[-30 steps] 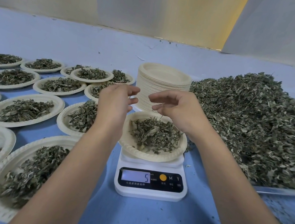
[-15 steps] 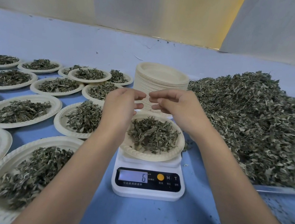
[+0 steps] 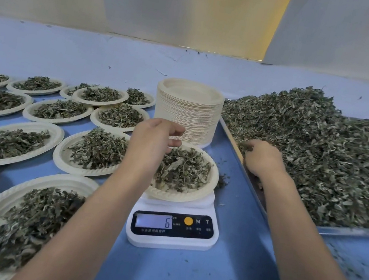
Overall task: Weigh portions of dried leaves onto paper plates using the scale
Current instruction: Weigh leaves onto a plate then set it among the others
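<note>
A white digital scale (image 3: 173, 229) stands in the middle of the blue table, its display reading 6. On it sits a paper plate (image 3: 207, 187) with a portion of dried leaves (image 3: 183, 169). My left hand (image 3: 151, 141) hovers over the plate's left side with fingers loosely curled, holding nothing I can see. My right hand (image 3: 260, 160) is at the near left edge of the big pile of dried leaves (image 3: 322, 158), fingers curled into the leaves and gripping some.
The leaf pile lies on a metal tray (image 3: 334, 231) at the right. A tall stack of empty paper plates (image 3: 186, 113) stands behind the scale. Several filled plates (image 3: 12, 142) cover the table's left side. Leaf crumbs dot the blue surface.
My right hand has moved from above the scale plate rightward to the leaf pile. The display went from 5 to 6. My left hand stays over the plate.
</note>
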Demonstrator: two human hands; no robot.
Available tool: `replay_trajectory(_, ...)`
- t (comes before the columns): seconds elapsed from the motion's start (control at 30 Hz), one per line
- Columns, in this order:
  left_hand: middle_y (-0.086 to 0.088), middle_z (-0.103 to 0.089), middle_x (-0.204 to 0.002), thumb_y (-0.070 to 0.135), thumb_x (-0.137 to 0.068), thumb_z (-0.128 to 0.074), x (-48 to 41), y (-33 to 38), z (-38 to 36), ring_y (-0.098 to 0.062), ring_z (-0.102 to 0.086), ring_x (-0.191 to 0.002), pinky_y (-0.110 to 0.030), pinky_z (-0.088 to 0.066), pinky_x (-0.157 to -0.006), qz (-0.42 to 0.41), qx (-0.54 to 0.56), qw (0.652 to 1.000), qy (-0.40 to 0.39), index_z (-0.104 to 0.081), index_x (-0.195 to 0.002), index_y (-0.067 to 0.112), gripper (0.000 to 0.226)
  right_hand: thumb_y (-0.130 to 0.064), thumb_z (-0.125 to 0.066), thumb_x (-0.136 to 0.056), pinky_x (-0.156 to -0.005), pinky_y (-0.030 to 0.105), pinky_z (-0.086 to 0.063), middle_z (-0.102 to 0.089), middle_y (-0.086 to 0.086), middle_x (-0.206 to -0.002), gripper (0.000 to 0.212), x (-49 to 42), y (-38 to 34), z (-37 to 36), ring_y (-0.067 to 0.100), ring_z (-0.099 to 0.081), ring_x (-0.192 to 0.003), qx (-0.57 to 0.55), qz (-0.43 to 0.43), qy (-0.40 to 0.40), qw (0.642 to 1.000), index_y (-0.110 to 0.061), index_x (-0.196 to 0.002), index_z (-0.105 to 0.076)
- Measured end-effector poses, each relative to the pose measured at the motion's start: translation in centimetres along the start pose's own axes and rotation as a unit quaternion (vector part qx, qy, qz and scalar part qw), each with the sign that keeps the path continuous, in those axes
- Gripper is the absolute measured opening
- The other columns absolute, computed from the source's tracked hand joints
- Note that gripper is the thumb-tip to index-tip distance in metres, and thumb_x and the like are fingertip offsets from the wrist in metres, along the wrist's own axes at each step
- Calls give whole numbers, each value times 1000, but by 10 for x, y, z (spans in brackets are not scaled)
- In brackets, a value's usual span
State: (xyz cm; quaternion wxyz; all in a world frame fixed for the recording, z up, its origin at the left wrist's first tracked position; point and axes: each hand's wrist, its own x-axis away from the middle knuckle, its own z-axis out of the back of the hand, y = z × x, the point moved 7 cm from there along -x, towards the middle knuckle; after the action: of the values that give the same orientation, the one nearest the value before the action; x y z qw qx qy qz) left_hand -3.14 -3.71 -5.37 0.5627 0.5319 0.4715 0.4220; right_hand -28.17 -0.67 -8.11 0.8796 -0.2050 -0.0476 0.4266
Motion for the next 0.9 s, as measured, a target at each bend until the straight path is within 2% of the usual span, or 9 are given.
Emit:
replay_trajectory(0.1,1,-70,-90,7,-91,-43,1,-2,-3,-13,-66,-75,-28,-49,-80,7,-2,1000,-1,-68,-79,15,29,-4,-40,-95,-90,36,-49,-57,16,-129,42,0,5,-6,35,-55,-113,-16,-2,-27,999,-18,-129,-59)
replay_trajectory(0.27,0,-70,-90,6,-91,-42,1,-5,-4,-13,-66,-72,-29,-48,-79,4,-3,1000,6,-68,-79,14,30,4,-44,-91,-82,37,-52,-63,20,-116,37,0,9,-1,36,-60,-101,-29,-2,1,1000,-11,-114,-69)
replay_trajectory(0.43,-1,-70,-91,4,-91,-42,0,-6,-4,-11,-65,-68,-27,-47,-74,3,-3,1000,9,-68,-79,14,30,1,-48,-90,-88,44,-52,-63,23,-112,26,0,13,5,39,-60,-101,-40,-20,43,998,0,-105,-69)
replay_trajectory(0.53,-1,-70,-92,4,-91,-41,1,-7,-5,-11,-65,-68,-27,-46,-73,2,-6,1000,9,-67,-77,14,31,3,-48,-89,-84,44,-54,-65,24,-106,25,2,13,11,39,-61,-96,-55,-25,74,995,2,-101,-70)
replay_trajectory(0.63,-1,-70,-93,4,-91,-41,0,-7,-5,-12,-65,-68,-26,-46,-72,2,-7,1000,12,-67,-77,14,31,3,-50,-89,-73,39,-54,-68,22,-100,25,2,12,21,37,-63,-85,-83,-16,120,989,-1,-98,-73)
replay_trajectory(0.73,-1,-70,-93,4,-91,-41,0,-7,-4,-11,-65,-68,-27,-46,-72,3,-6,1000,13,-67,-78,14,31,6,-47,-89,-59,30,-46,-70,19,-96,32,2,12,29,27,-56,-65,-128,-8,165,978,-7,-101,-74)
replay_trajectory(0.9,1,-70,-94,5,-92,-41,-2,-7,-2,-11,-66,-68,-30,-48,-79,0,-7,1000,15,-67,-80,13,30,1,-49,-91,-44,20,-35,-73,12,-93,30,2,11,39,13,-46,-49,-198,5,215,956,-10,-100,-75)
